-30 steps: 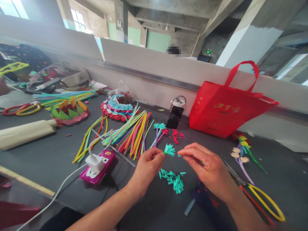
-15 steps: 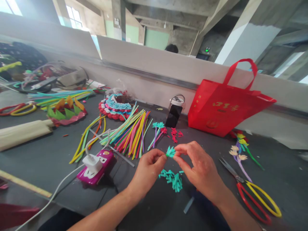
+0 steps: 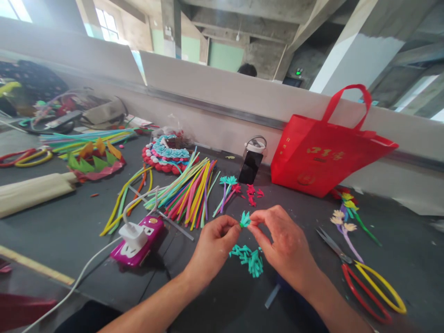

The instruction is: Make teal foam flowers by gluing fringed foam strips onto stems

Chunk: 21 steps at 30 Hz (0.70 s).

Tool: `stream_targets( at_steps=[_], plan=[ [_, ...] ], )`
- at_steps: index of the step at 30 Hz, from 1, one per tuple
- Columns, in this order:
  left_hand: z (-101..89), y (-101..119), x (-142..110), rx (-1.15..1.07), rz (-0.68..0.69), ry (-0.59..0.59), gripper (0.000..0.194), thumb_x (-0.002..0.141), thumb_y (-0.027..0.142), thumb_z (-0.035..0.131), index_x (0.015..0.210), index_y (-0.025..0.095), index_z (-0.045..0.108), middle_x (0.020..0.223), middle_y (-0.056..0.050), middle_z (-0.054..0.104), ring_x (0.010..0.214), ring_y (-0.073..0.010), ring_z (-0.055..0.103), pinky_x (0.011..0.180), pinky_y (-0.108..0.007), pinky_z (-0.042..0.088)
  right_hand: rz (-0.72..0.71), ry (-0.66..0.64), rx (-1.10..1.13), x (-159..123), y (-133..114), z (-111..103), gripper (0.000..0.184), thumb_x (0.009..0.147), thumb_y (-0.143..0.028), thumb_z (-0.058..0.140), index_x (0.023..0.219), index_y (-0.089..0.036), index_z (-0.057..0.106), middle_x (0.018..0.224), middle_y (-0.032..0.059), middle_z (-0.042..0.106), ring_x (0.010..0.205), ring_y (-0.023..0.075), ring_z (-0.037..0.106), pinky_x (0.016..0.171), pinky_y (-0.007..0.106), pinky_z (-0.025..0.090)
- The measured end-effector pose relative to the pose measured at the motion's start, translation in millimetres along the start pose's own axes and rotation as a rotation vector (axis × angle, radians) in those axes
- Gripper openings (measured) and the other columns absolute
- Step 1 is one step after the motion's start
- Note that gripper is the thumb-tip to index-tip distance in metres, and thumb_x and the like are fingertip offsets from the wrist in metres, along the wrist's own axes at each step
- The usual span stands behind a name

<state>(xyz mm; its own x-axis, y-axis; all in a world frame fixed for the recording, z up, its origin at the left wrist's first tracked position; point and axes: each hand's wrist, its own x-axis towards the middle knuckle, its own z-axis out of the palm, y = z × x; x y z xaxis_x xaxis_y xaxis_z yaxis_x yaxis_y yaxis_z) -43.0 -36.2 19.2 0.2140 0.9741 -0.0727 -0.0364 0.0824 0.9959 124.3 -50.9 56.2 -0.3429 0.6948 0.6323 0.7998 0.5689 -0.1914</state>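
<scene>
A small teal flower [image 3: 245,219] made of pipe-cleaner pieces is held between my two hands above the dark table. My left hand [image 3: 218,240] pinches its base between thumb and forefinger. From the other side, my right hand [image 3: 282,240] pinches at the petals with thumb and fingertips. Below the hands lies a pile of short teal pipe-cleaner pieces [image 3: 255,264]. Beyond them are teal flowers on stems [image 3: 229,180] and several short red pieces [image 3: 251,194].
Scissors [image 3: 347,259] lie at the right, near cream flowers [image 3: 343,221]. A red bag [image 3: 322,152] and a phone [image 3: 250,167] stand at the back. Left of my hands are a bundle of colored pipe cleaners [image 3: 192,189] and a purple power strip [image 3: 138,243] with a cable.
My right hand has shifted very slightly, and the teal flower's petals look narrower and more upright. My left hand stays almost still.
</scene>
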Motion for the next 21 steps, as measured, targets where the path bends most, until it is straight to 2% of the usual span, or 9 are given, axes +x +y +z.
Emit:
stream_targets(
  at_steps=[21],
  plan=[
    [-0.4, 3.5, -3.0, -0.028, 0.003, -0.014, 0.024, 0.077, 0.039, 0.062, 0.073, 0.015, 0.062, 0.055, 0.007, 0.037, 0.052, -0.0081, 0.028, 0.048, -0.023, 0.022, 0.072, -0.007, -0.021, -2.7, -3.3, 3.0, 0.011, 0.092, -0.014, 0.058, 0.089, -0.024, 0.053, 0.08, 0.0002, 0.064, 0.077, 0.0178, 0.06, 0.068, 0.028, 0.048]
  ],
)
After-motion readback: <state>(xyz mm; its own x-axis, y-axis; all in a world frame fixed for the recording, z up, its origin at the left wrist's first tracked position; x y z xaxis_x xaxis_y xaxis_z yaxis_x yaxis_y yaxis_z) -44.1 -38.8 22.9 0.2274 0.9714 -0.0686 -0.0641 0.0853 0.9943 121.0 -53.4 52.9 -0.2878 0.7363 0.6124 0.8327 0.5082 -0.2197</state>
